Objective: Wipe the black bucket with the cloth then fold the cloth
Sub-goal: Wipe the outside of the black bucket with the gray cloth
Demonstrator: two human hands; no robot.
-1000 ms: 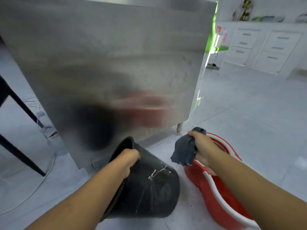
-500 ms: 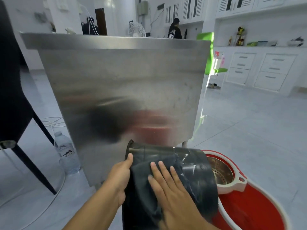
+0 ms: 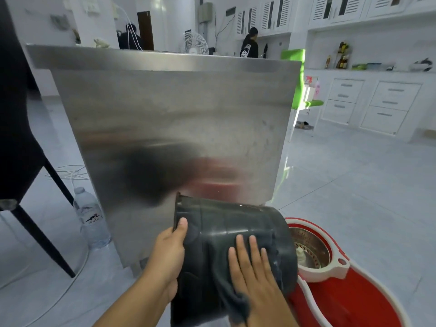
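The black bucket (image 3: 226,220) lies tipped on its side in front of me, its open mouth facing left. My left hand (image 3: 168,253) grips the rim, thumb on the outside. A dark grey cloth (image 3: 205,274) is draped over the bucket's near wall. My right hand (image 3: 252,270) lies flat on the cloth with fingers spread, pressing it against the bucket. The bucket's far side and inside are hidden.
A red and white spin mop bucket (image 3: 342,296) stands right beside the black bucket. A steel cabinet panel (image 3: 169,119) rises directly behind. A water bottle (image 3: 90,218) and black chair legs (image 3: 42,237) are at the left. Tiled floor (image 3: 354,180) stretches right; people stand far behind.
A second ago my right hand held the bunched cloth in the air beside the bucket. It has since laid the cloth on the bucket and slid it slightly. My view has tilted up.
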